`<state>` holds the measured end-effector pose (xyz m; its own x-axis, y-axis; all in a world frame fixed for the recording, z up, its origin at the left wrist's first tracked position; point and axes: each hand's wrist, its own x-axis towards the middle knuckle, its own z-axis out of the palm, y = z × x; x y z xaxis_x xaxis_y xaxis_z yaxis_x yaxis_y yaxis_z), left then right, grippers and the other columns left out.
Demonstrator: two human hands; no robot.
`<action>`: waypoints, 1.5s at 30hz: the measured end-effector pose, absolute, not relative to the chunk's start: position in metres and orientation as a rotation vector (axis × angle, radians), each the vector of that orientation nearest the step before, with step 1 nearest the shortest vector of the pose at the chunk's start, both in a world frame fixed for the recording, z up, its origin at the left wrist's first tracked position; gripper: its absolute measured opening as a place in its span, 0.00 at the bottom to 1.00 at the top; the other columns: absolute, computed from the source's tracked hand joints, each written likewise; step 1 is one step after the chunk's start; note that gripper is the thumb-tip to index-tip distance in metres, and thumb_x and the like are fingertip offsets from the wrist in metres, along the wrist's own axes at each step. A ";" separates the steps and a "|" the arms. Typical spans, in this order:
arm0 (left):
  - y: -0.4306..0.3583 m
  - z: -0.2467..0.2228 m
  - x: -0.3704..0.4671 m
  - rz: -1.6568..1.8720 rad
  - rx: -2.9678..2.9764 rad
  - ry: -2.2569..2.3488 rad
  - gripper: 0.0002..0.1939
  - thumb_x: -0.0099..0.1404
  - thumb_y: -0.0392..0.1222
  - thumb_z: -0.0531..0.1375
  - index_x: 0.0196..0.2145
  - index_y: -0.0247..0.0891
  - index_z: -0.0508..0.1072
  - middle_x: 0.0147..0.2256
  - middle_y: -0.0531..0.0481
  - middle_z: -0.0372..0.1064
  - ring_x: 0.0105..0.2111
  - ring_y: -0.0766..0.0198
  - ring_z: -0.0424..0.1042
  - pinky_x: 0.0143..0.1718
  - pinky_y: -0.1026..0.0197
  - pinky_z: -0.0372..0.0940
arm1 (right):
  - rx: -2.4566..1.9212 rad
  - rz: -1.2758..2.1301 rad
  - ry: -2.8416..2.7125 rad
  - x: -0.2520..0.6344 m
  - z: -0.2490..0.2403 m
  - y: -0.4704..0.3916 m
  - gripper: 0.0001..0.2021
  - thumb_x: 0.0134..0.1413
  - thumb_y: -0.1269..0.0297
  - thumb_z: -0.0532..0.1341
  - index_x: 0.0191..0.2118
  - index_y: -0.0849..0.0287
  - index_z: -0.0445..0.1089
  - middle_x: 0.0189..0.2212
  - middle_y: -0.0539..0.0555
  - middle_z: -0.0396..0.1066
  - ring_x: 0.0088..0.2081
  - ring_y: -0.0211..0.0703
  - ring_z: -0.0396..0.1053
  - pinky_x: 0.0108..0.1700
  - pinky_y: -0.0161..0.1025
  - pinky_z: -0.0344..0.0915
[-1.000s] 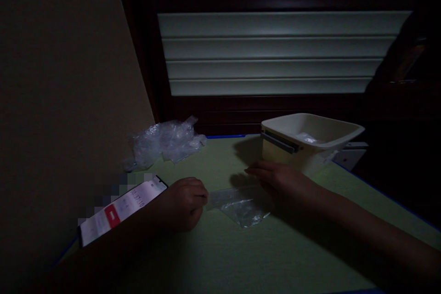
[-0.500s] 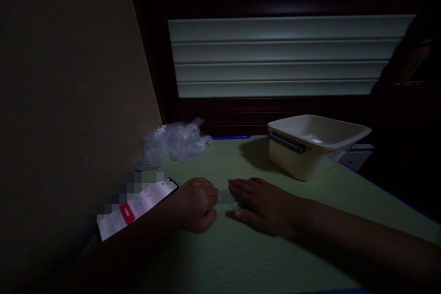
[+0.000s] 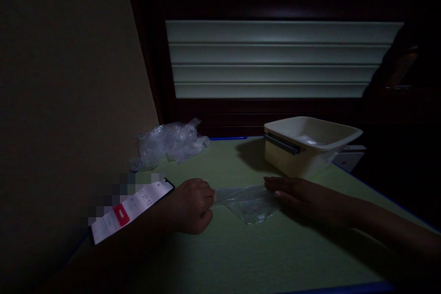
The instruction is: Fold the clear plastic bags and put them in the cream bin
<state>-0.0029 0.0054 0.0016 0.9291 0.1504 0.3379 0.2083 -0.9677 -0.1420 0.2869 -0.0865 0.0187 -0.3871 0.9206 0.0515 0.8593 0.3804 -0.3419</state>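
Your phone (image 3: 132, 209) lies lit at far left, a heap of crumpled plastic (image 3: 172, 142) beyond it. Your left hand (image 3: 193, 206) has its fingers curled tight on one end of the clear plastic bag (image 3: 246, 202), which lies on the tabletop (image 3: 241, 257) between your hands. Your right hand (image 3: 308, 197), fingers extended, lies over the bag's right edge, near the cream tub (image 3: 279, 158).

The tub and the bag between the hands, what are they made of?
The tub is probably hard, fairly matte plastic: smooth walls, rounded corners, few highlights. The bag looks like thin, glossy, clear plastic: the table shows through and its creases glint.
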 end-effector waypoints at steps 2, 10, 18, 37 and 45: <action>0.005 0.000 -0.003 -0.516 -2.901 -0.264 0.09 0.49 0.31 0.51 0.26 0.35 0.71 0.26 0.44 0.70 0.29 0.58 0.69 0.34 0.56 0.65 | -1.592 0.353 -2.347 0.286 0.018 -0.080 0.17 0.61 0.61 0.47 0.42 0.60 0.70 0.43 0.60 0.70 0.43 0.49 0.69 0.46 0.46 0.64; 0.004 0.000 0.002 -0.675 -2.903 -0.351 0.08 0.49 0.30 0.50 0.21 0.35 0.68 0.24 0.45 0.66 0.26 0.60 0.65 0.27 0.58 0.62 | -1.606 0.255 -2.166 0.276 -0.004 -0.045 0.06 0.52 0.69 0.55 0.28 0.62 0.67 0.29 0.57 0.66 0.28 0.41 0.65 0.29 0.37 0.61; 0.009 -0.007 0.005 -0.928 -3.000 -0.752 0.24 0.54 0.44 0.61 0.47 0.35 0.65 0.46 0.40 0.64 0.47 0.52 0.62 0.47 0.49 0.59 | -1.553 0.238 -2.046 0.265 -0.008 -0.060 0.05 0.56 0.71 0.50 0.33 0.60 0.61 0.30 0.55 0.66 0.30 0.41 0.64 0.32 0.38 0.61; 0.018 -0.010 0.007 -0.909 -3.351 -1.204 0.09 0.55 0.43 0.57 0.26 0.34 0.71 0.29 0.49 0.67 0.31 0.62 0.68 0.33 0.63 0.63 | -1.249 0.979 -1.622 0.261 -0.015 -0.060 0.27 0.46 0.59 0.63 0.50 0.59 0.54 0.31 0.52 0.66 0.30 0.40 0.65 0.29 0.36 0.62; 0.013 -0.003 0.008 -0.847 -3.405 -1.301 0.13 0.50 0.46 0.60 0.29 0.33 0.72 0.31 0.49 0.66 0.31 0.62 0.69 0.32 0.64 0.62 | -1.316 0.956 -1.686 0.264 -0.015 -0.057 0.16 0.46 0.61 0.62 0.41 0.61 0.64 0.28 0.50 0.66 0.28 0.38 0.64 0.29 0.35 0.61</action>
<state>0.0077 0.0127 -0.0027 0.6858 0.7053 0.1795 0.4496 -0.6045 0.6576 0.2639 -0.0571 -0.0147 -0.1620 0.9787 0.1261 0.3940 0.1813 -0.9011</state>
